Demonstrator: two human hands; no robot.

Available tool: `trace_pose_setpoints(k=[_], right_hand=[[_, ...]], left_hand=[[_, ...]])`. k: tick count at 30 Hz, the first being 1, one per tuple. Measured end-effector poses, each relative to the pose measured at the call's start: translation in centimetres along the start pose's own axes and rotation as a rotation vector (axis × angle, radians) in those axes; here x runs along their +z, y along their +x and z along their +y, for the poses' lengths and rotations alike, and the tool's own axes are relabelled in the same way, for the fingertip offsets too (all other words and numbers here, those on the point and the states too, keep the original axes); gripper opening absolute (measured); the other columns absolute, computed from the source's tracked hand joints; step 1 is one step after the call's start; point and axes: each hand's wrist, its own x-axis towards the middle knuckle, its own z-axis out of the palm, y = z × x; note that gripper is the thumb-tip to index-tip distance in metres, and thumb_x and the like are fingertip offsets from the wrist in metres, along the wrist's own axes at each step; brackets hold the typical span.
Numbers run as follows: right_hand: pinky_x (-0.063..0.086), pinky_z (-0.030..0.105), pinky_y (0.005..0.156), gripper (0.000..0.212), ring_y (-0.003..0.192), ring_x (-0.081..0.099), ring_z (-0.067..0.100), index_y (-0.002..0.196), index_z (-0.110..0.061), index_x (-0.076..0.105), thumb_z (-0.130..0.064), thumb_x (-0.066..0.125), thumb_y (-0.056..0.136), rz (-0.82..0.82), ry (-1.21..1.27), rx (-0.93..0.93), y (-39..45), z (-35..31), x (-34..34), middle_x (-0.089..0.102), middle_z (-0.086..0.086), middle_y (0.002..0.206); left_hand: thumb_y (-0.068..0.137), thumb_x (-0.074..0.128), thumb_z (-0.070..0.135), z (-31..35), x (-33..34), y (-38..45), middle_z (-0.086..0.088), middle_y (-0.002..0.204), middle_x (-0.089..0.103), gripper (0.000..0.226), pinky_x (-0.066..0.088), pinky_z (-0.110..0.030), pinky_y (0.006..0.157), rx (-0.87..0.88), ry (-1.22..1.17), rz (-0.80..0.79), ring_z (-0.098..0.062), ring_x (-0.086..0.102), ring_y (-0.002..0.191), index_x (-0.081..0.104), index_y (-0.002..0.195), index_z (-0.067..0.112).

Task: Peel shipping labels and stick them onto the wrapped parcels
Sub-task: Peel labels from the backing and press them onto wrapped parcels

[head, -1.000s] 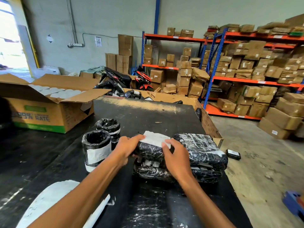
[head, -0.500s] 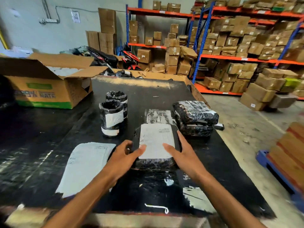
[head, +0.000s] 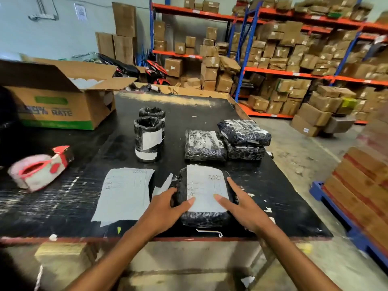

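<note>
A flat black-wrapped parcel (head: 201, 218) lies near the table's front edge with a white shipping label (head: 206, 186) on its top. My left hand (head: 165, 208) holds the parcel's left side, thumb resting on the label's lower left. My right hand (head: 241, 203) lies on the parcel's right side with fingers spread and thumb on the label. A stack of white label sheets (head: 126, 192) lies just left of the parcel. Behind it sit one flat wrapped parcel (head: 204, 145), a stack of two wrapped parcels (head: 244, 137) and two round wrapped parcels (head: 148, 137).
A red and white tape dispenser (head: 39, 168) lies at the left on the black table (head: 189, 110). An open cardboard box (head: 63, 103) stands at the back left. Shelving racks (head: 294, 72) full of cartons line the back. Stacked cartons on a blue pallet (head: 361, 190) stand at the right.
The parcel with the label came off the pile at the back and now lies near the front edge. Both hands came with it. The view tilted down, showing the tape dispenser.
</note>
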Motion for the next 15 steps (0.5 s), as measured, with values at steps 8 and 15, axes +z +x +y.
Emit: trace_pose_setpoints(k=[8, 15], right_hand=[[0.048, 0.037, 0.098, 0.030, 0.107, 0.062, 0.017, 0.116, -0.010, 0.067, -0.025, 0.061, 0.091, 0.022, -0.122, -0.263, 4.5, -7.8, 5.8, 0.068, 0.007, 0.117], [0.023, 0.022, 0.042, 0.047, 0.052, 0.029, 0.020, 0.051, -0.016, 0.026, -0.025, 0.058, 0.085, -0.118, -0.412, -0.160, 8.3, -9.4, 15.3, 0.025, 0.002, 0.054]], left_hand=[[0.084, 0.068, 0.027, -4.8, -7.2, 1.2, -0.007, 0.104, 0.067, 0.030, 0.045, -0.037, 0.086, 0.068, 0.241, 0.601, -0.029, 0.059, 0.101, 0.067, 0.110, 0.011], [0.076, 0.077, 0.033, -9.9, -10.3, 1.3, -0.007, 0.074, 0.067, 0.029, 0.044, -0.035, 0.062, -0.189, 0.084, 0.661, -0.026, 0.062, 0.074, 0.060, 0.071, 0.009]])
